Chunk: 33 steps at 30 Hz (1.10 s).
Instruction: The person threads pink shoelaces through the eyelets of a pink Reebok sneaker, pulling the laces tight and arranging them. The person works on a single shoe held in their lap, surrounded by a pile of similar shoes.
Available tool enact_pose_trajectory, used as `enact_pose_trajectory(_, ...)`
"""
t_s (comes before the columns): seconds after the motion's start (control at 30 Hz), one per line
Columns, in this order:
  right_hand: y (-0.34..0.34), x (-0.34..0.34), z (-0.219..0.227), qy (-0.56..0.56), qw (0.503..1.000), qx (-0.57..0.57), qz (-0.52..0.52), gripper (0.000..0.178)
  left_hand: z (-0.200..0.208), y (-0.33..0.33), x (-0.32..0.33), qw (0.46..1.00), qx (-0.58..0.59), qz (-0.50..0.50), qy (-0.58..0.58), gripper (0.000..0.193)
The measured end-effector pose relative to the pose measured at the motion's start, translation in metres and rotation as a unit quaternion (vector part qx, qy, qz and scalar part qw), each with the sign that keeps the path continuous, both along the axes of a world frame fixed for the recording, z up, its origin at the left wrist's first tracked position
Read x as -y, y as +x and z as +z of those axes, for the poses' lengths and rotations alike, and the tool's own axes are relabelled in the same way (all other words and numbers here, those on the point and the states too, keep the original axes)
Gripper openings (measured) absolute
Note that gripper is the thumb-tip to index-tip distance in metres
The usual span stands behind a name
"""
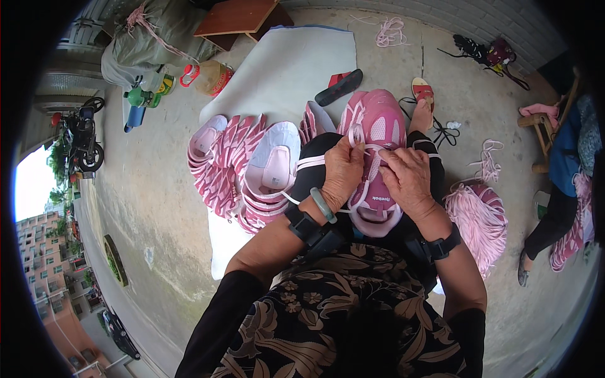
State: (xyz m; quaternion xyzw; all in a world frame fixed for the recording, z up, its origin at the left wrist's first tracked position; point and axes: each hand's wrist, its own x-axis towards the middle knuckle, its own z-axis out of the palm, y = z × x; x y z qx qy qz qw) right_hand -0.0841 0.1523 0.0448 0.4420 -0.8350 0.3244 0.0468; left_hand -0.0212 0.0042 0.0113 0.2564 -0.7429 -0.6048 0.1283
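Observation:
A pink sneaker lies across my lap, toe pointing away from me and heel opening toward me. Pale pink shoelace runs over its tongue, and loose lengths trail left across my dark trouser leg. My left hand, below a jade-coloured bangle, is closed in a pinch on the lace at the shoe's left eyelet edge. Over the right eyelet edge, the bent fingers of my right hand close on the lace near the tongue. The fingertips partly cover the eyelets.
Stacked pink shoe uppers stand at my left beside a white sheet. A bundle of pink laces lies at my right. Beyond are a black-and-red slipper, an oil jug and a wooden board. Another person's leg shows far right.

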Motion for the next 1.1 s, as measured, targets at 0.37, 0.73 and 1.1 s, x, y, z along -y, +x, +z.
enact_pose_trajectory(0.37, 0.004, 0.003, -0.001, -0.001, 1.000, 0.011, -0.018, 0.031, 0.021, -0.004, 0.003, 0.941, -0.019, -0.116, -0.318, 0.018)
enact_pose_trajectory(0.73, 0.011, 0.009, 0.002, -0.026, 0.999, -0.021, -0.040, 0.017, 0.044, 0.021, 0.007, 0.913, 0.001, -0.232, -0.336, 0.064)
enact_pose_trajectory(1.1, 0.014, 0.028, -0.009, 0.065, 0.994, -0.016, -0.090, 0.017, 0.035, 0.017, 0.021, 0.952, -0.027, -0.223, -0.208, 0.039)
